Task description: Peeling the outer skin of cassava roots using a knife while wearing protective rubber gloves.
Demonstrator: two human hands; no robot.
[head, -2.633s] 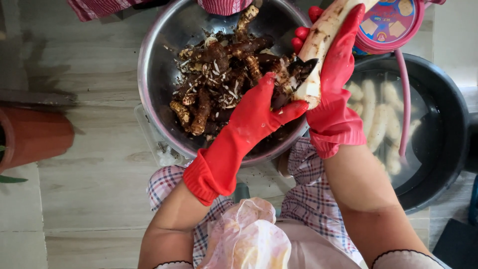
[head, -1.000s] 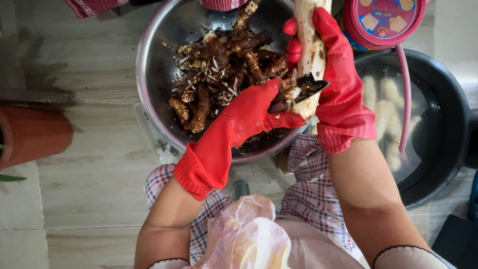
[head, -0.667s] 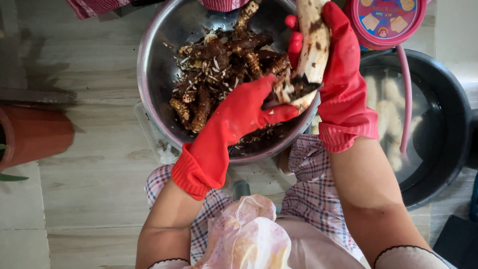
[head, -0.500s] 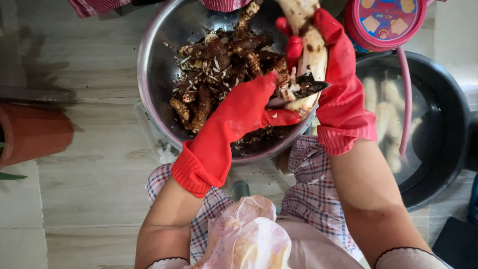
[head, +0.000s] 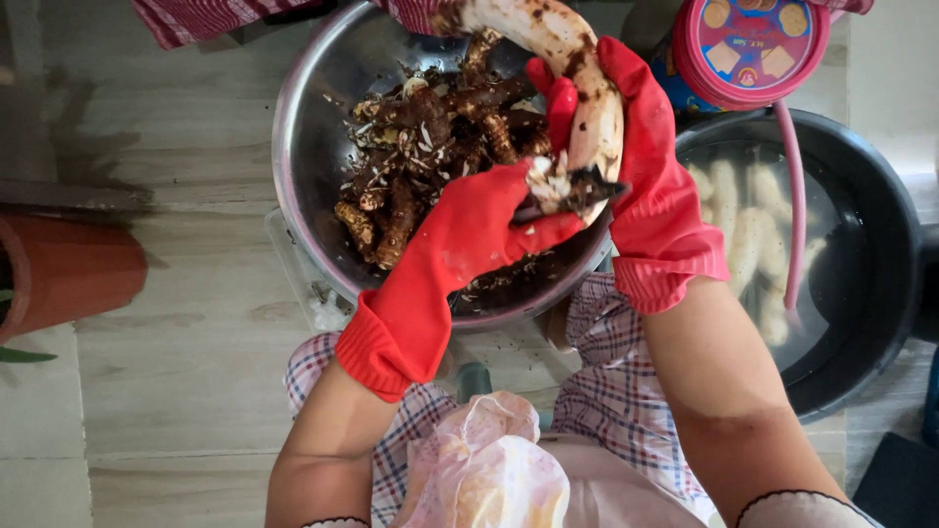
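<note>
The right hand (head: pixel 650 186), in a red rubber glove, is wrapped around a long pale root (head: pixel 577 88), mostly peeled with a few dark patches, and holds it tilted over the right rim of a steel bowl (head: pixel 303 196). The left hand (head: pixel 479 230), gloved the same, is clenched on a knife (head: pixel 577 191) whose dark blade lies against the root's lower end, where scraps of peel cling.

The bowl is packed with brown unpeeled roots (head: pixel 430 147) and shavings, leaving bare metal only along its left wall. Just right of it, almost rim to rim, sits a black basin (head: pixel 880 244) of water with pale peeled roots (head: pixel 743 235) sunk in it. A round pink lid (head: pixel 753 39) with small square and round pictures on a blue field overlaps the basin's top edge, and a pink cord hangs from it into the water.

To the left, open wooden floor (head: pixel 176 293) runs to a clay pot (head: pixel 68 274) at the frame's edge.
</note>
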